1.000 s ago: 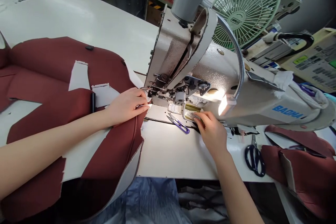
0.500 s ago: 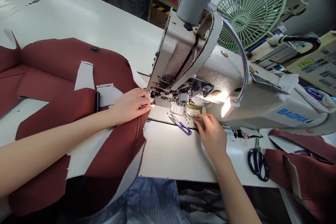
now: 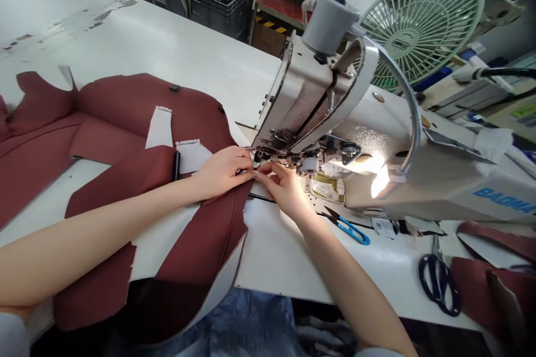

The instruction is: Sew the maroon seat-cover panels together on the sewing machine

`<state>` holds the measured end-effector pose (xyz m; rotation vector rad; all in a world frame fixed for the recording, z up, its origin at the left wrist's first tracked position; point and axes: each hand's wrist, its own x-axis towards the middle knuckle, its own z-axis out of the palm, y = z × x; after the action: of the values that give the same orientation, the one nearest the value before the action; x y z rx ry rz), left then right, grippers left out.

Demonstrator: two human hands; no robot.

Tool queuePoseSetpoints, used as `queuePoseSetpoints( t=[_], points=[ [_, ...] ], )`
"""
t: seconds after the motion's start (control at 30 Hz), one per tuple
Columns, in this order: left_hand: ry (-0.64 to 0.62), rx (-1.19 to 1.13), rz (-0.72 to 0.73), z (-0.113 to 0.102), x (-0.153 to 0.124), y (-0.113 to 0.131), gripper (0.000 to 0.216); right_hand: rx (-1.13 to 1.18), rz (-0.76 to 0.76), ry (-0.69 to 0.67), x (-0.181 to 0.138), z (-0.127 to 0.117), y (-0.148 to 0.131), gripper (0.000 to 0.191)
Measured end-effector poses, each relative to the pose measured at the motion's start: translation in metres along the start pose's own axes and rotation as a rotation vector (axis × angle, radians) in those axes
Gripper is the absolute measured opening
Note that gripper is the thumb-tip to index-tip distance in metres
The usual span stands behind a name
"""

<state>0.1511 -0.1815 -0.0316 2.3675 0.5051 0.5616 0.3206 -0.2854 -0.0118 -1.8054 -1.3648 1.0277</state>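
Observation:
My left hand lies over the maroon fabric piece with its fingers pinched at the edge, close to the sewing machine's needle area. My right hand meets its fingertips there, with thumb and fingers pinched together; what they hold is too small to make out. The sewing machine stands just beyond both hands, its lamp lit. White backing strips and a black tab show on the fabric. To the right of my right hand, blue thread snips rest on the table.
A small tray with labels sits by the machine's bed. Dark-handled scissors and more maroon pieces lie at the right. Behind are a green fan and a dark crate. The white table stretches left.
My right hand has moved left from beside the tray to my left fingertips. The snips lie farther right of the tray than before. The whole view has shifted a little.

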Motion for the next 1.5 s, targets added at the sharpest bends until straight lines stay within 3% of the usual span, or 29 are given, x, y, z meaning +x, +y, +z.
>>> queuePoseSetpoints(
  t=[0.1, 0.2, 0.4, 0.53, 0.6, 0.67, 0.83, 0.93, 1.5],
  points=[
    [0.001, -0.007, -0.018, 0.001, 0.000, 0.000, 0.029, 0.158, 0.028, -0.008, -0.002, -0.001, 0.009, 0.033],
    [0.026, -0.028, -0.052, 0.001, 0.001, 0.002, 0.028, 0.139, 0.039, 0.003, -0.005, -0.004, 0.013, 0.030],
    [0.051, -0.032, -0.105, -0.001, 0.000, 0.006, 0.025, -0.403, 0.092, 0.141, -0.008, -0.018, 0.006, 0.019],
    [0.075, -0.046, -0.050, 0.000, -0.002, 0.004, 0.021, -0.737, 0.122, 0.216, -0.016, -0.032, 0.002, 0.022],
    [0.072, -0.063, -0.017, 0.002, -0.002, 0.002, 0.023, -0.794, 0.126, 0.239, -0.021, -0.035, 0.002, 0.022],
    [0.037, -0.062, 0.007, 0.003, -0.003, 0.001, 0.027, -0.679, 0.118, 0.223, -0.026, -0.033, 0.003, 0.018],
    [-0.024, -0.028, 0.012, 0.003, -0.003, 0.003, 0.035, -0.008, 0.036, 0.038, -0.027, -0.011, 0.009, 0.020],
    [-0.034, -0.013, -0.004, 0.004, -0.003, 0.004, 0.037, 0.197, -0.003, 0.002, -0.022, -0.002, 0.013, 0.023],
    [-0.066, 0.010, 0.006, 0.005, -0.003, 0.004, 0.033, 0.235, -0.061, -0.005, -0.014, 0.003, 0.016, 0.028]
  ],
)
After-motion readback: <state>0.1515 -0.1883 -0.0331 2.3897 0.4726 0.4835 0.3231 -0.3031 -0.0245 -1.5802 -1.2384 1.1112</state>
